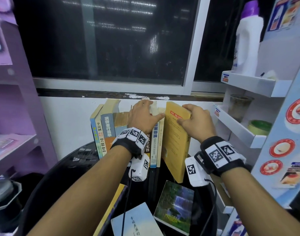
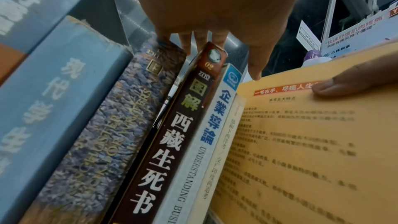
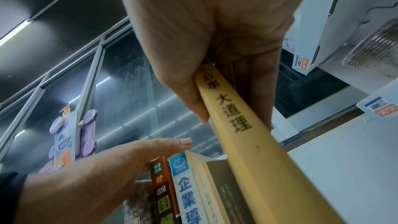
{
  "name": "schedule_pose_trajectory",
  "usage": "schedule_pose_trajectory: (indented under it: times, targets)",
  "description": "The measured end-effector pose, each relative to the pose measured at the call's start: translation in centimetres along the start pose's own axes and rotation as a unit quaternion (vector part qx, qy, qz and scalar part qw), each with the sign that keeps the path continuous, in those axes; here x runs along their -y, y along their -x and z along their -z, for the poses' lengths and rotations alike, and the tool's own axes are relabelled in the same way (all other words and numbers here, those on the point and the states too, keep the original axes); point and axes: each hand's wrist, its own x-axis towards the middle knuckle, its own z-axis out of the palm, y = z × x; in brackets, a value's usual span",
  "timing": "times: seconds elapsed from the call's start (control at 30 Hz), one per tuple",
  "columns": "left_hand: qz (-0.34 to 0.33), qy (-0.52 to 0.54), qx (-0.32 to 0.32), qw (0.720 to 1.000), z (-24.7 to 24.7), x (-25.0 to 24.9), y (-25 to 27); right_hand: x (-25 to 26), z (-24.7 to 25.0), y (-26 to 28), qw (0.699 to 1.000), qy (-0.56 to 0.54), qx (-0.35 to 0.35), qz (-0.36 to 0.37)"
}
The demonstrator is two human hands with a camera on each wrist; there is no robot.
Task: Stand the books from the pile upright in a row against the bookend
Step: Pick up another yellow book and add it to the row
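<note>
Several books (image 1: 110, 132) stand upright in a row on the black table, against the white wall. My left hand (image 1: 144, 114) lies across their top edges with fingers spread and straight (image 2: 215, 14). At the row's right end stands a yellow book (image 1: 175, 142), tilted, its bottom corner toward me. My right hand (image 1: 195, 120) grips its top, thumb on the cover (image 2: 344, 83), fingers behind the spine (image 3: 247, 134). The yellow book leans beside a thin cream book (image 2: 228, 134) and a blue-white one (image 2: 206, 125). I cannot make out the bookend.
On the black round table (image 1: 60, 176) near me lie a waterfall-cover book (image 1: 175, 206), a pale blue book (image 1: 137, 220) and a yellow-edged book (image 1: 111, 206). White rack shelves (image 1: 244, 132) stand close on the right, a purple shelf unit (image 1: 18, 99) on the left.
</note>
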Motion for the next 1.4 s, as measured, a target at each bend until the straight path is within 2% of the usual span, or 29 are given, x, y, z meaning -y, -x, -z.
schedule_pose_trajectory:
  times: [0.2, 0.4, 0.77, 1.23, 1.33, 1.4]
  targets:
    - [0.003, -0.044, -0.017, 0.999, -1.3, 1.1, -0.1, -0.5, -1.9, -1.3, 0.999, 0.011, -0.032, -0.012]
    - [0.013, -0.05, -0.034, 0.998, -1.5, 0.9, -0.1, -0.9, -3.4, -2.5, 0.998, 0.019, -0.056, 0.004]
    - [0.01, -0.032, -0.002, 0.999, -0.7, 0.9, 0.2, -0.7, -5.5, -3.4, 0.997, -0.04, -0.06, 0.018]
    - [0.009, -0.036, 0.029, 0.999, -0.7, 1.1, 0.0, -1.2, -7.9, -4.4, 0.998, -0.061, -0.02, 0.02]
    - [0.002, -0.04, 0.028, 0.999, -0.6, 1.1, 0.1, -1.2, -7.6, -5.0, 0.999, -0.047, 0.017, 0.006]
    - [-0.003, -0.038, 0.032, 0.999, -0.4, 1.2, 0.3, -1.2, -7.1, -5.3, 0.996, -0.062, 0.068, -0.007]
